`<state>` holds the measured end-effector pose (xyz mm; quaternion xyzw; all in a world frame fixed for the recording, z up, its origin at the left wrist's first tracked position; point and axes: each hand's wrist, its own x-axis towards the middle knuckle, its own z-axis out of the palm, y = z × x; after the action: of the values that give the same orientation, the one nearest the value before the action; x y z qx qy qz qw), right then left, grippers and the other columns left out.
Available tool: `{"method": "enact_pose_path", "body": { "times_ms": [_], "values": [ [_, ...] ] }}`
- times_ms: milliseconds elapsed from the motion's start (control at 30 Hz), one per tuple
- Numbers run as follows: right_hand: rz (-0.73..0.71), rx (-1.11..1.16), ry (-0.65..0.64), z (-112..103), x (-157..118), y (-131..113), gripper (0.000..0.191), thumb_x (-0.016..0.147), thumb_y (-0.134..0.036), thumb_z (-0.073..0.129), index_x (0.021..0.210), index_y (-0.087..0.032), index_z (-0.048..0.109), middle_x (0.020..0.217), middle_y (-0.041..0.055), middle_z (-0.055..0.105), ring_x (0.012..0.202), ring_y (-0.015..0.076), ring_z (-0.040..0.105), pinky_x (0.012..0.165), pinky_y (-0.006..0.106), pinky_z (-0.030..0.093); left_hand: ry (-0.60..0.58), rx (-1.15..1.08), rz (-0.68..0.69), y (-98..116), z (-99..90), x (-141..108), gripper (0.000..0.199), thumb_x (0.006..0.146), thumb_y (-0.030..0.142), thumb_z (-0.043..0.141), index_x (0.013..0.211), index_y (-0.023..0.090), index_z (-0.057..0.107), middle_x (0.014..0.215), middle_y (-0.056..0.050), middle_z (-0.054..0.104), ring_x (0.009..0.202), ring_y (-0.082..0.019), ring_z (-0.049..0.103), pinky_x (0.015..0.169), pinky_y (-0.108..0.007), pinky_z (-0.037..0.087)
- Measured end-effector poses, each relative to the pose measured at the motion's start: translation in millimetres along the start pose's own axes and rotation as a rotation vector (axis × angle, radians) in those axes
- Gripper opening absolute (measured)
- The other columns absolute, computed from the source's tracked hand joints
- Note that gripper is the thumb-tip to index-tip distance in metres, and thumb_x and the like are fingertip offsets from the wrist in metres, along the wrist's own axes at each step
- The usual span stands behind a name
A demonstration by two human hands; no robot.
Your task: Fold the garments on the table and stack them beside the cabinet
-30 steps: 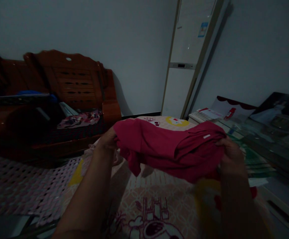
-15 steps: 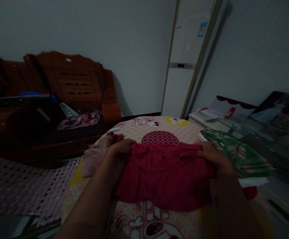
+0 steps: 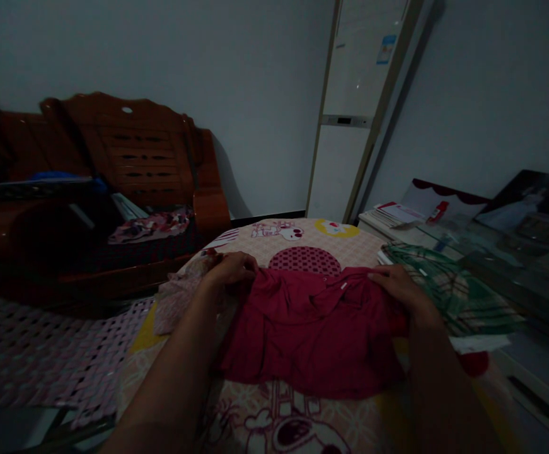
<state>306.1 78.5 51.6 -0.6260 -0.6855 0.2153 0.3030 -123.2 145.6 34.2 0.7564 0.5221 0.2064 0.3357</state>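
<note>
A dark pink shirt [image 3: 307, 334] lies spread over the patterned cloth [image 3: 255, 243] in front of me, with its neckline at the far side and a small pale label showing there. At its far left corner, my left hand [image 3: 232, 270] is closed with the fingertips on the fabric. Across from it, my right hand [image 3: 399, 285] pinches the far right corner between thumb and fingers. Creases run through the middle of the shirt. Just beside my left hand is a crumpled pale pink garment [image 3: 177, 299].
Green plaid fabric [image 3: 454, 290] lies stacked to the right, near a glass-topped cabinet [image 3: 515, 252] holding papers and a framed picture. A woven pink seat [image 3: 52, 353] stands at left, a wooden sofa [image 3: 146, 151] behind it. A tall white air conditioner [image 3: 345, 94] stands at the back.
The shirt's far edge has been laid out flatter, and its neckline and label show more clearly. My right hand has shifted slightly up and left along the corner.
</note>
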Motion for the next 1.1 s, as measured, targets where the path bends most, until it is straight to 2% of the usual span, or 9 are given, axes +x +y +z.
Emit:
{"method": "enact_pose_path", "body": {
  "times_ms": [167, 300, 467, 600, 667, 733, 833, 933, 1100],
  "values": [
    [0.061, 0.093, 0.282, -2, 7, -2, 0.037, 0.073, -0.043, 0.058, 0.089, -0.015, 0.078, 0.078, 0.0048, 0.074, 0.072, 0.0215, 0.064, 0.066, 0.031, 0.047, 0.219, -0.046, 0.041, 12, -18.0, -9, 0.017, 0.062, 0.030, 0.065, 0.074, 0.017, 0.066, 0.072, -0.001, 0.069, 0.066, -0.016, 0.063, 0.060, -0.023, 0.049],
    [0.063, 0.114, 0.482, -7, 5, -11, 0.033, 0.069, -0.042, 0.064, 0.083, -0.014, 0.076, 0.071, 0.0051, 0.071, 0.066, 0.0203, 0.062, 0.059, 0.029, 0.046, 0.184, -0.290, -0.016, 22, -31.4, -26, 0.020, 0.070, 0.034, 0.067, 0.079, 0.018, 0.059, 0.051, 0.004, 0.057, 0.043, -0.011, 0.052, 0.041, -0.019, 0.039],
    [0.165, 0.406, 0.114, -15, -13, -23, 0.036, 0.072, -0.049, 0.068, 0.083, -0.015, 0.072, 0.044, -0.0042, 0.053, 0.032, 0.0093, 0.037, 0.034, 0.022, 0.023, -0.005, -0.531, -0.013, 23, -39.6, -43, 0.027, 0.072, 0.037, 0.072, 0.079, 0.018, 0.055, 0.051, 0.004, 0.056, 0.039, -0.009, 0.050, 0.037, -0.016, 0.036],
    [0.234, 0.486, -0.128, -6, -14, -21, 0.034, 0.073, -0.048, 0.071, 0.071, -0.015, 0.065, 0.038, -0.0039, 0.050, 0.028, 0.0086, 0.037, 0.029, 0.019, 0.022, -0.064, -0.632, -0.007, 10, -32.0, -36, 0.022, 0.070, 0.030, 0.075, 0.078, 0.017, 0.059, 0.052, 0.003, 0.057, 0.036, -0.006, 0.043, 0.035, -0.016, 0.033],
    [0.207, 0.627, -0.051, 6, -4, -18, 0.030, 0.072, -0.044, 0.072, 0.073, -0.016, 0.064, 0.046, -0.0007, 0.058, 0.035, 0.0119, 0.050, 0.033, 0.020, 0.037, 0.054, -0.751, 0.005, 4, -20.6, -22, 0.020, 0.070, 0.029, 0.074, 0.078, 0.016, 0.060, 0.053, 0.003, 0.057, 0.038, -0.006, 0.044, 0.038, -0.017, 0.037],
    [0.089, 0.829, 0.166, 20, 10, -13, 0.030, 0.072, -0.041, 0.071, 0.091, -0.018, 0.066, 0.074, 0.0045, 0.072, 0.061, 0.0166, 0.067, 0.055, 0.027, 0.057, 0.358, -0.896, 0.060, 0, -5.5, -3, 0.021, 0.070, 0.029, 0.072, 0.080, 0.015, 0.061, 0.064, 0.000, 0.064, 0.049, -0.009, 0.056, 0.049, -0.018, 0.048],
    [-0.078, 0.890, 0.378, 38, 27, -4, 0.061, 0.076, -0.039, 0.065, 0.135, -0.030, 0.050, 0.139, 0.0072, 0.058, 0.118, 0.0205, 0.061, 0.094, 0.039, 0.053, 0.713, -0.966, 0.212, -4, 15.3, 22, 0.042, 0.076, 0.035, 0.068, 0.114, 0.020, 0.060, 0.115, -0.008, 0.069, 0.101, -0.017, 0.067, 0.086, -0.028, 0.055],
    [-0.115, 0.658, 0.344, 43, 33, 5, 0.077, 0.078, -0.037, 0.062, 0.149, -0.028, 0.035, 0.157, 0.0093, 0.034, 0.139, 0.0248, 0.041, 0.107, 0.044, 0.042, 0.748, -0.796, 0.282, -11, 21.1, 31, 0.065, 0.077, 0.037, 0.068, 0.137, 0.026, 0.047, 0.152, -0.008, 0.043, 0.138, -0.022, 0.042, 0.111, -0.035, 0.039],
    [-0.047, 0.150, 0.210, 39, 30, 11, 0.052, 0.081, -0.029, 0.055, 0.132, -0.016, 0.059, 0.132, 0.0141, 0.063, 0.122, 0.0256, 0.058, 0.102, 0.040, 0.045, 0.716, -0.458, 0.229, -24, 7.5, 26, 0.062, 0.078, 0.036, 0.063, 0.137, 0.019, 0.051, 0.147, -0.011, 0.048, 0.136, -0.027, 0.044, 0.112, -0.042, 0.037]
  ]
}}
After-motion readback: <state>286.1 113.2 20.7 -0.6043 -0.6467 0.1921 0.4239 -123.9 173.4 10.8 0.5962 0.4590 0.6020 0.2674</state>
